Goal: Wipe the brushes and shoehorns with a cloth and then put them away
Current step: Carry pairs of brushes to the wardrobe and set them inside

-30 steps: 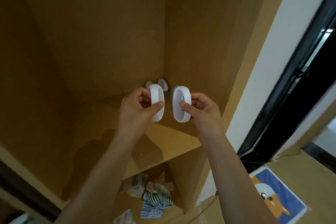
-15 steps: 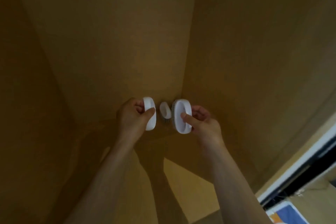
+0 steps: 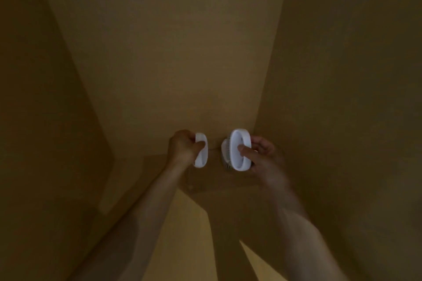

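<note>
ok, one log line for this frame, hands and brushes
left hand: grips white brush | right hand: grips white brush | place: cabinet shelf, back corner | brushes apart

Dim wooden cabinet interior (image 3: 173,57); shelf board (image 3: 189,235) below, partly lit, arm shadows across it.

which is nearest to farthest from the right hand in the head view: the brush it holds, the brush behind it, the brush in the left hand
1. White brush in the right hand's grip, touching it.
2. Brush behind it, partly hidden, just to its left near the back wall.
3. White brush in the left hand, farthest left.
</note>
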